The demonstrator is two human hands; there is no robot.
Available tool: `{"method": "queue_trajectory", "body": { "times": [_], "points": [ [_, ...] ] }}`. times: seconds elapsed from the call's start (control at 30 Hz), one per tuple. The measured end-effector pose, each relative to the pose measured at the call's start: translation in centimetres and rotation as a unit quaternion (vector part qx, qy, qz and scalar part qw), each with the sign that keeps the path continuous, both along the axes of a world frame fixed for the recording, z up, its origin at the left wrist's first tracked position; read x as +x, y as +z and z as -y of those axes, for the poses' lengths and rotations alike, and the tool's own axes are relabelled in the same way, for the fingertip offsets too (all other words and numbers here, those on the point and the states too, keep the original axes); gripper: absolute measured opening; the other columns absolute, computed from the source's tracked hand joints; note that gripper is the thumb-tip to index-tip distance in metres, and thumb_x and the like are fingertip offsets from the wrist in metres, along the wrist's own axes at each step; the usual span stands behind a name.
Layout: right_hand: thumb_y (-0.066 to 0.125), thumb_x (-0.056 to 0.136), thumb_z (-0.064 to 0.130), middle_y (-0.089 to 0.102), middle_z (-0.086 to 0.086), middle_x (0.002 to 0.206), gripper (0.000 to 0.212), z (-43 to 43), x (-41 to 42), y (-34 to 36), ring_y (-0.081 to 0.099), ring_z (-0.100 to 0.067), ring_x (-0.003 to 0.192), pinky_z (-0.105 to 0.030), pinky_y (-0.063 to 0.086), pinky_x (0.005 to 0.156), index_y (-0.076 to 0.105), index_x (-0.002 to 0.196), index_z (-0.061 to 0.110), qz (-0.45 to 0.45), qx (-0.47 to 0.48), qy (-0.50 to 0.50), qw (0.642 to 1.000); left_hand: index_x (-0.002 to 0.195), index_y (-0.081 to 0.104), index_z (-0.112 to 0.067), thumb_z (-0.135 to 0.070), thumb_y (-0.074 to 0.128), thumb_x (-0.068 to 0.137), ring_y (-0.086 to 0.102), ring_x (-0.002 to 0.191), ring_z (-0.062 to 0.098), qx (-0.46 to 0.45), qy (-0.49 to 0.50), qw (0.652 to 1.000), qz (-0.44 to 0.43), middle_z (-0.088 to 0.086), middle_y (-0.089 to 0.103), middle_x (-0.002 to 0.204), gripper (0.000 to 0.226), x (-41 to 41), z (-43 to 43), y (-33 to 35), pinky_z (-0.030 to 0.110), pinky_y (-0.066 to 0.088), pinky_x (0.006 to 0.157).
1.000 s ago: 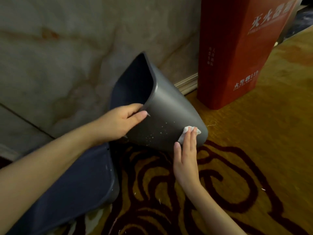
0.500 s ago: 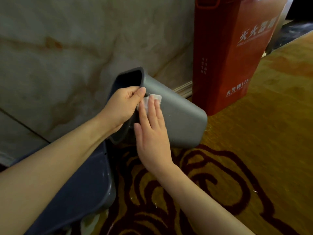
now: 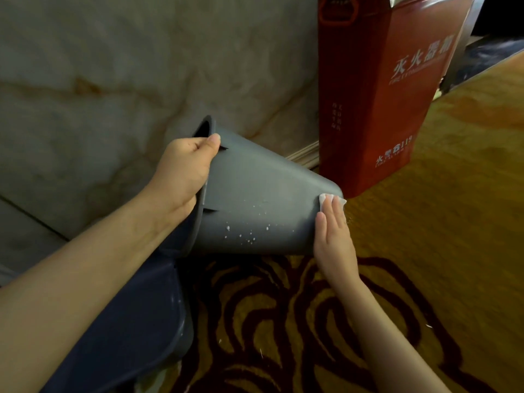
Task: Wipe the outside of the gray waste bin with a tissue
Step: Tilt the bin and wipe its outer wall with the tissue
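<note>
The gray waste bin [image 3: 261, 191] lies tipped on its side above the carpet, its mouth facing left toward the wall and its base to the right. My left hand [image 3: 184, 168] grips the bin's rim, thumb on the outside. My right hand [image 3: 333, 236] lies flat against the bin's side near the base, pressing a white tissue [image 3: 330, 200] under the fingertips. Small white specks dot the lower side of the bin.
A tall red fire-extinguisher box [image 3: 380, 89] stands just right of the bin's base, against the marble wall [image 3: 127, 66]. A second dark gray bin part [image 3: 127, 330] lies under my left forearm. Yellow carpet with dark red swirls [image 3: 283, 321] covers the floor.
My right hand has slid the tissue from the rim end of the bin down to the base end. The bin has tilted further, so its mouth shows less.
</note>
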State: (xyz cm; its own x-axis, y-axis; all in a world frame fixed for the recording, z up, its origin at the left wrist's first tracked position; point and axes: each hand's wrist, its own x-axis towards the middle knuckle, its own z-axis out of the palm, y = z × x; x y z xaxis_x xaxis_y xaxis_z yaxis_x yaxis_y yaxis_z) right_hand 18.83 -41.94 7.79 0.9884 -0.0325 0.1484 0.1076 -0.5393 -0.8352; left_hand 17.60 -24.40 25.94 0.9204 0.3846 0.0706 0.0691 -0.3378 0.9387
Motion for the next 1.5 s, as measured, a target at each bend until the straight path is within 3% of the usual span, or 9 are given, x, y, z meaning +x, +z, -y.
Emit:
{"method": "queue_trajectory", "body": {
  "times": [0.13,0.27,0.4,0.73,0.83,1.13,1.33,1.43,1.5],
  "points": [
    [0.013,0.097,0.045,0.010,0.012,0.154,0.051,-1.8,-1.9,4.0,-0.001,0.001,0.141,-0.021,0.002,0.112,0.019,0.144,0.028,0.079,0.039,0.072,0.993,0.071,0.063,-0.017,-0.024,0.050,0.093,0.065,0.072,0.012,-0.030,0.029,0.999,0.004,0.002,0.066,0.078,0.026,0.6,0.1,0.3,0.034,0.054,0.079],
    [0.015,0.096,0.043,0.007,0.011,0.154,0.047,-5.6,-6.8,7.8,-0.004,-0.002,0.142,-0.030,0.003,0.115,0.012,0.142,0.031,0.171,-0.021,0.207,0.963,0.067,0.058,-0.013,-0.023,0.051,0.092,0.059,0.069,0.017,-0.032,0.050,0.998,0.001,0.004,0.060,0.074,0.028,1.0,0.2,0.5,0.035,0.050,0.078],
    [0.026,0.097,0.032,0.020,-0.001,0.154,0.049,-7.8,-10.0,6.7,0.009,-0.015,0.144,-0.045,0.015,0.113,0.020,0.144,0.022,0.237,-0.110,0.151,0.953,0.067,0.057,-0.013,-0.025,0.052,0.092,0.059,0.080,0.023,-0.027,0.057,0.998,-0.013,0.003,0.058,0.075,0.028,1.6,0.1,0.8,0.039,0.050,0.084],
    [0.014,0.098,0.037,0.015,-0.001,0.156,0.050,-0.3,-1.5,-1.5,0.005,-0.006,0.142,-0.035,0.013,0.117,0.018,0.145,0.021,0.063,-0.015,-0.041,0.997,0.092,0.058,-0.009,-0.024,0.054,0.090,0.062,0.085,0.023,-0.073,0.084,0.992,-0.063,0.003,0.062,0.085,0.015,3.9,-1.5,1.5,0.040,0.052,0.084],
    [0.019,0.100,0.032,0.015,-0.001,0.157,0.048,0.0,-0.6,-1.3,0.005,-0.007,0.142,-0.031,0.011,0.117,0.021,0.146,0.019,0.032,0.013,-0.068,0.997,0.115,0.057,-0.004,-0.025,0.055,0.089,0.063,0.099,0.025,-0.078,0.093,0.991,-0.064,0.010,0.064,0.109,0.033,4.6,-1.5,1.4,0.044,0.051,0.093],
    [0.023,0.096,0.031,0.001,-0.002,0.157,0.054,-9.4,-6.8,6.0,-0.010,-0.012,0.144,-0.037,0.002,0.115,0.001,0.145,0.026,0.203,-0.039,0.110,0.972,0.127,0.051,-0.005,-0.026,0.053,0.090,0.058,0.114,0.027,-0.085,0.119,0.987,-0.063,0.012,0.059,0.128,0.043,6.3,-1.1,1.3,0.044,0.047,0.099],
    [0.027,0.097,0.025,0.005,-0.004,0.156,0.056,-10.5,-6.4,5.5,-0.002,-0.018,0.145,-0.041,0.008,0.117,0.003,0.147,0.020,0.258,-0.098,0.097,0.956,0.128,0.051,-0.005,-0.021,0.050,0.092,0.058,0.107,0.022,-0.096,0.112,0.987,-0.071,0.008,0.058,0.119,0.040,7.3,-0.9,1.6,0.039,0.047,0.100],
    [0.026,0.097,0.027,0.004,-0.002,0.156,0.056,-8.4,-4.9,2.5,-0.001,-0.016,0.145,-0.039,0.007,0.117,0.001,0.147,0.023,0.223,-0.106,0.056,0.967,0.126,0.052,-0.006,-0.019,0.050,0.092,0.056,0.110,0.023,-0.086,0.110,0.988,-0.072,0.008,0.057,0.121,0.037,8.2,-0.2,1.8,0.039,0.046,0.100],
    [0.027,0.098,0.025,0.004,-0.001,0.156,0.055,-6.4,-3.4,0.3,0.000,-0.014,0.145,-0.039,0.010,0.117,0.003,0.147,0.022,0.181,-0.083,0.014,0.980,0.111,0.056,-0.008,-0.017,0.048,0.093,0.054,0.096,0.020,-0.079,0.102,0.989,-0.072,0.004,0.057,0.103,0.022,8.8,0.1,1.8,0.034,0.049,0.090]
  ]
}}
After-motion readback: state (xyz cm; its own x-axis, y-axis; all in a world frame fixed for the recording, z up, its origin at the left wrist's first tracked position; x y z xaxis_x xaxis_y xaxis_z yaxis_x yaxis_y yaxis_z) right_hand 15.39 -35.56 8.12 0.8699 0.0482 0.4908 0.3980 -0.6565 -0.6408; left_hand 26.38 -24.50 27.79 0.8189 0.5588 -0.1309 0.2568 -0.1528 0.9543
